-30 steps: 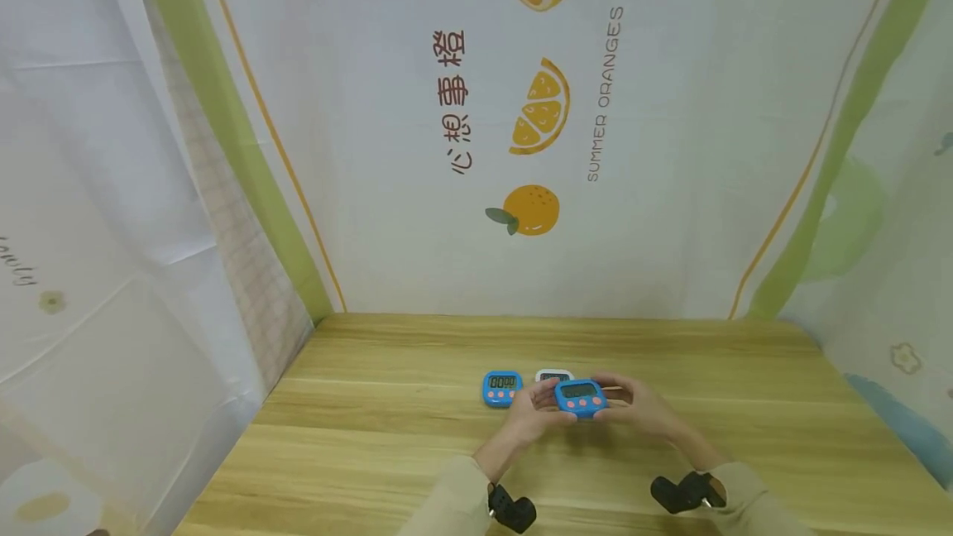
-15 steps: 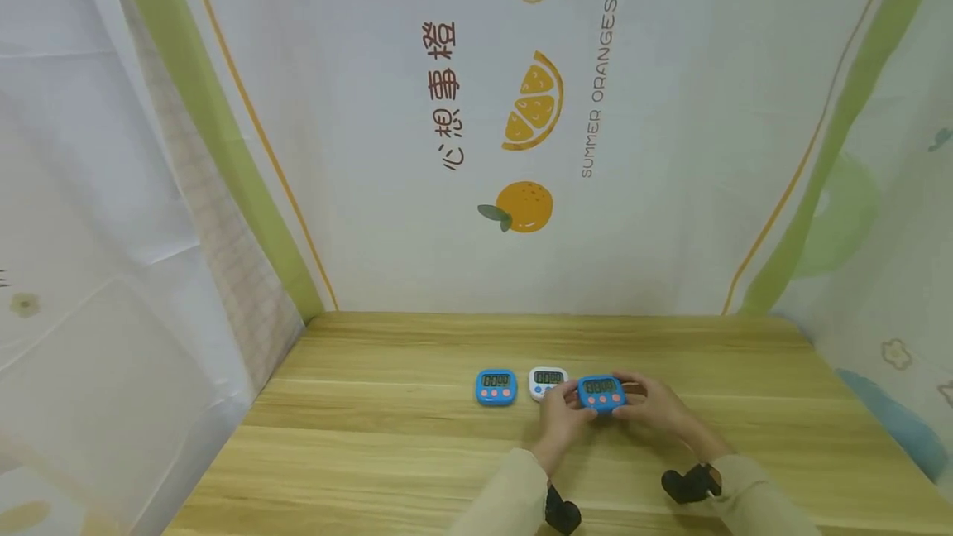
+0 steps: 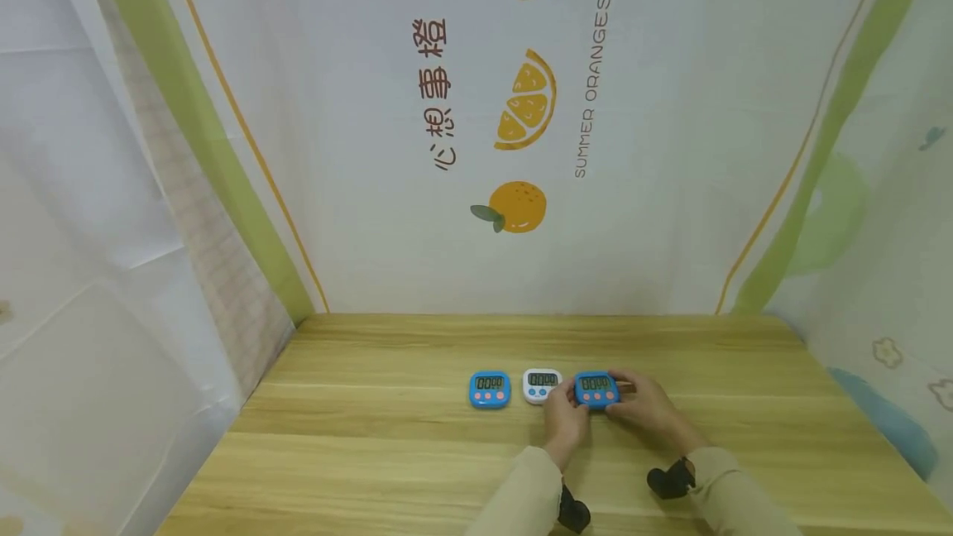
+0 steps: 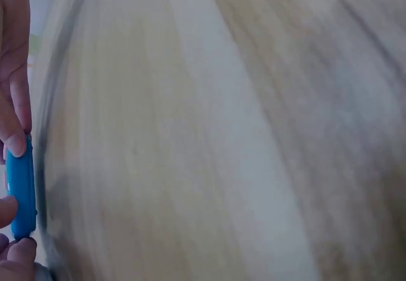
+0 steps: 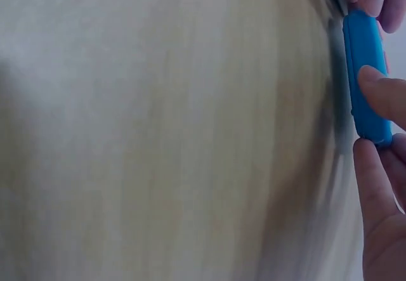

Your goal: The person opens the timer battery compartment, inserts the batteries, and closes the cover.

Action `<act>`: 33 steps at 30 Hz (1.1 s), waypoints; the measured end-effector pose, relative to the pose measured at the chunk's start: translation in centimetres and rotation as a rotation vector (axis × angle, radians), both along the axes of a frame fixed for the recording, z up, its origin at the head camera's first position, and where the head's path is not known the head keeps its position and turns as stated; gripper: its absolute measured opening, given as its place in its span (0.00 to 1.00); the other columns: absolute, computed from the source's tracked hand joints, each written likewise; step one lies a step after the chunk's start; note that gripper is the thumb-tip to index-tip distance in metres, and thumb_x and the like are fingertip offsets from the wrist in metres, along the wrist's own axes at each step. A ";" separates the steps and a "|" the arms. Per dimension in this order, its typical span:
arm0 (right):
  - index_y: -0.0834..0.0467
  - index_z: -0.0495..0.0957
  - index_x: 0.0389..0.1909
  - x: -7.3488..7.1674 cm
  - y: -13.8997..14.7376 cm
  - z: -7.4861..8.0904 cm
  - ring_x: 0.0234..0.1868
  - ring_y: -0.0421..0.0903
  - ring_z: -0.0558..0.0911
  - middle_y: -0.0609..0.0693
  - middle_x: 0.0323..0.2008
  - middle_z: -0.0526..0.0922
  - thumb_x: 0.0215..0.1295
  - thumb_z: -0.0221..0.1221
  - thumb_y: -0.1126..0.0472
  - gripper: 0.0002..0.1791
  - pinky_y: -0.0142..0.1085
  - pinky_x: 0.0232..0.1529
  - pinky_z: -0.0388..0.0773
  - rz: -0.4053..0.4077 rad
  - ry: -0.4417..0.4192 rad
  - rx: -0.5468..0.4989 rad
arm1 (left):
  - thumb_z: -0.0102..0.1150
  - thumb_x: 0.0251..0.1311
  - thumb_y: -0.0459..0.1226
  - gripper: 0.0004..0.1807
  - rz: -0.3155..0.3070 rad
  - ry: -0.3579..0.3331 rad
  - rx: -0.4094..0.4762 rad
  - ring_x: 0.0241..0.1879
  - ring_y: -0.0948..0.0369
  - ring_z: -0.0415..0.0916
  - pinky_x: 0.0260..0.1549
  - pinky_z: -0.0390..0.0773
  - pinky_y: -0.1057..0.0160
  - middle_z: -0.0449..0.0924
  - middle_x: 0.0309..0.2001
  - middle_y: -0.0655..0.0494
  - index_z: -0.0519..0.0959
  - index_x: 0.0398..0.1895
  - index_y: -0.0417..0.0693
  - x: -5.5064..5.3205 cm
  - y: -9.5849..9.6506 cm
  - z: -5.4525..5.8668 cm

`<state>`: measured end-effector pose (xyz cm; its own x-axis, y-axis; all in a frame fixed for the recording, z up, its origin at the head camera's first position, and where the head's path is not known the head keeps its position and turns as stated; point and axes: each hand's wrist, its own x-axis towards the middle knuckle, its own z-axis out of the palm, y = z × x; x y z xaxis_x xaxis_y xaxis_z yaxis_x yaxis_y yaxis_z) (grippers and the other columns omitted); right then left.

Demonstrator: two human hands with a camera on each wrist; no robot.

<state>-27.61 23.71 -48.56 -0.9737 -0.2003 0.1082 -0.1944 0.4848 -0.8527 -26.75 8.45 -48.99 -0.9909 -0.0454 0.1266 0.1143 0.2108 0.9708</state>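
Both hands pinch a blue digital timer (image 3: 597,390) with pink buttons and a lit-digit screen, at the right end of a row of timers. My left hand (image 3: 564,420) grips its left side; my right hand (image 3: 646,408) grips the right side. In the left wrist view the blue timer (image 4: 21,192) appears edge-on between fingertips, and the right wrist view shows the blue timer (image 5: 368,71) the same way. Whether it touches the table I cannot tell. Close to its left lies a white timer (image 3: 540,380), its lower right corner partly covered by my left hand.
A second blue timer (image 3: 489,390) lies left of the white one, face up. All are on a wood-grain table (image 3: 372,453). Behind the table hangs a white curtain (image 3: 640,238) printed with oranges; more cloth hangs at both sides.
The held blue timer has moved right relative to the others and then lowered toward the table beside the white timer. The white timer, earlier mostly hidden, shows more. The camera view has shifted slightly.
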 end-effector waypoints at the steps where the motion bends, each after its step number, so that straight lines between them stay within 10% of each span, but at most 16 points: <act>1: 0.74 0.62 0.55 0.1 -0.1 0.0 0.47 0.64 0.73 0.72 0.50 0.68 0.45 0.66 0.69 0.35 0.43 0.42 0.76 0.000 0.001 0.002 | 0.54 0.40 0.15 0.22 -0.003 0.006 -0.009 0.44 0.49 0.75 0.42 0.75 0.62 0.76 0.41 0.35 0.71 0.45 0.23 0.0 0.0 -0.1; 22: 0.77 0.59 0.55 -0.1 -0.6 -0.5 0.47 0.63 0.73 0.72 0.50 0.67 0.47 0.64 0.69 0.35 0.41 0.41 0.77 -0.019 -0.034 -0.027 | 0.61 0.36 0.21 0.28 -0.077 0.085 -0.131 0.48 0.48 0.70 0.52 0.68 0.57 0.75 0.44 0.41 0.70 0.48 0.29 0.4 -0.4 -0.4; 33: 0.72 0.57 0.59 0.4 0.7 1.3 0.54 0.65 0.67 0.71 0.56 0.62 0.59 0.56 0.55 0.34 0.52 0.49 0.70 -0.025 -0.031 0.125 | 0.57 0.53 0.30 0.28 -0.309 -0.050 -0.032 0.56 0.46 0.63 0.52 0.67 0.54 0.65 0.56 0.37 0.62 0.57 0.29 0.1 -3.0 1.8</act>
<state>-27.26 24.37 -47.31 -0.9812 -0.1856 0.0539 -0.1554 0.5919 -0.7909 -26.61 5.41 -47.24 -0.9623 0.2617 0.0737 0.1298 0.2042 0.9703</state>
